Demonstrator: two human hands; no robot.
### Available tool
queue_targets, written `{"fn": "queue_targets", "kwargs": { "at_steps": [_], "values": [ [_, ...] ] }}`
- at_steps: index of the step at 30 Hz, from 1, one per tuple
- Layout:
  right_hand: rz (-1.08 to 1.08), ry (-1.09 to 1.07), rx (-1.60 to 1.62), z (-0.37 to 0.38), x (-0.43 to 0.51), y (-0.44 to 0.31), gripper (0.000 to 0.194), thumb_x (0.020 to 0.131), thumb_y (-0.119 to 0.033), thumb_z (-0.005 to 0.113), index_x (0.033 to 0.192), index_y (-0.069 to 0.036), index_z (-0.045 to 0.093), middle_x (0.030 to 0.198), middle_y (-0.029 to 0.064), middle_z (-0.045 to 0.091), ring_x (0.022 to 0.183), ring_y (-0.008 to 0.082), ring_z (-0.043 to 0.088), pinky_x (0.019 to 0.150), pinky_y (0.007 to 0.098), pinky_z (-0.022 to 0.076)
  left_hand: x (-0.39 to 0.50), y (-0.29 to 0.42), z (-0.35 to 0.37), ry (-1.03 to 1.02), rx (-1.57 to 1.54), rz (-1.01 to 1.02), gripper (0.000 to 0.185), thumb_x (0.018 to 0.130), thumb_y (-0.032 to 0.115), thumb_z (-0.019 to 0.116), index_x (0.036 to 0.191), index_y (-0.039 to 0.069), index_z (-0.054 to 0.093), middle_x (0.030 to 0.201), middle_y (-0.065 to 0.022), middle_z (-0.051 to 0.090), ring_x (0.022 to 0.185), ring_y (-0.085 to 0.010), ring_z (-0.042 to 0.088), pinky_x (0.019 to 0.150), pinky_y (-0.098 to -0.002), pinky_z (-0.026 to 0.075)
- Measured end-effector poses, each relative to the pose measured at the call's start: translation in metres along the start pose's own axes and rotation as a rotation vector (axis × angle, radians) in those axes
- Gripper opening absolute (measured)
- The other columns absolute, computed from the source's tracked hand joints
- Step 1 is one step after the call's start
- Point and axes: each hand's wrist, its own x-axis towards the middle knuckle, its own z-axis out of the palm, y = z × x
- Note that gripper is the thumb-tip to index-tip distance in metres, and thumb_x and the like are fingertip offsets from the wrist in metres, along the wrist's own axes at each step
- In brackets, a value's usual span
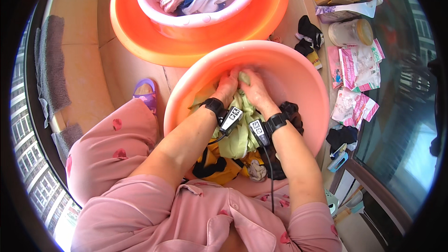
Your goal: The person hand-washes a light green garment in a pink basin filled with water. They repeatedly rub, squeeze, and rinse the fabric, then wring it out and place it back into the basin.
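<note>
A pink plastic basin (316, 108) stands right before me. Inside it, my left hand (227, 85) and my right hand (256, 89) are close together, gripping a wet light-green garment (241, 143). A bunched bit of this cloth shows between my fingers, and the rest hangs down toward me. Some fingertips are hidden by the hands and cloth. Below the garment lie a yellow-and-black piece of clothing (217, 166) and a balled greyish cloth (257, 170). Dark clothing (294, 112) lies by my right wrist. Each wrist wears a black strap with a small wired device.
Beyond stands an orange basin (133, 35) holding a smaller pink basin (206, 20) with wet laundry. Dark socks (309, 35), a lidded jar (350, 32), printed packets (362, 64) and a scrub brush (338, 162) line the right side. A grey towel (52, 66) hangs left.
</note>
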Motion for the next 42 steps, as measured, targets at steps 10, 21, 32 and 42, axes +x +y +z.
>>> {"fn": "queue_targets", "kwargs": {
  "at_steps": [10, 21, 32, 42],
  "values": [
    [-0.184, 0.143, 0.056, -0.013, -0.021, -0.063, 0.016, 0.085, 0.003, 0.060, 0.099, -0.002, 0.064, 0.093, 0.0180, 0.063, 0.086, 0.0386, 0.062, 0.078, 0.0419, 0.0516, -0.008, 0.007, 0.001, -0.311, -0.296, -0.223, 0.057, 0.103, 0.050, 0.041, 0.120, -0.001, 0.059, 0.111, -0.0125, 0.065, 0.100, -0.0207, 0.062, 0.090, -0.0331, 0.049],
    [0.297, 0.221, -0.466, -0.060, -0.009, 0.023, 0.033, 0.094, -0.032, 0.050, 0.095, -0.008, 0.072, 0.096, 0.0202, 0.069, 0.094, 0.0401, 0.064, 0.082, 0.0480, 0.0488, -0.029, 0.013, 0.018, -0.562, 0.284, -0.011, 0.034, 0.096, 0.010, 0.056, 0.128, -0.002, 0.057, 0.114, -0.0118, 0.066, 0.105, -0.0190, 0.061, 0.094, -0.0316, 0.049],
    [0.293, 0.195, -0.273, -0.042, -0.020, 0.042, 0.036, 0.084, -0.024, 0.071, 0.113, -0.004, 0.066, 0.106, 0.0216, 0.067, 0.102, 0.0387, 0.064, 0.090, 0.0440, 0.0490, 0.004, -0.011, -0.016, -0.438, 1.038, 0.332, 0.031, 0.078, 0.001, 0.058, 0.105, 0.008, 0.073, 0.106, -0.0202, 0.069, 0.104, -0.0340, 0.065, 0.095, -0.0380, 0.048],
    [-0.122, -0.048, 0.023, -0.008, -0.014, -0.028, 0.041, 0.082, 0.003, 0.062, 0.122, -0.003, 0.059, 0.121, 0.0193, 0.056, 0.116, 0.0369, 0.055, 0.101, 0.0387, 0.0443, 0.004, 0.003, -0.018, -0.267, 0.040, -0.017, 0.037, 0.101, 0.029, 0.045, 0.124, 0.003, 0.059, 0.116, -0.0103, 0.064, 0.107, -0.0224, 0.058, 0.097, -0.0329, 0.044]
  ]
}}
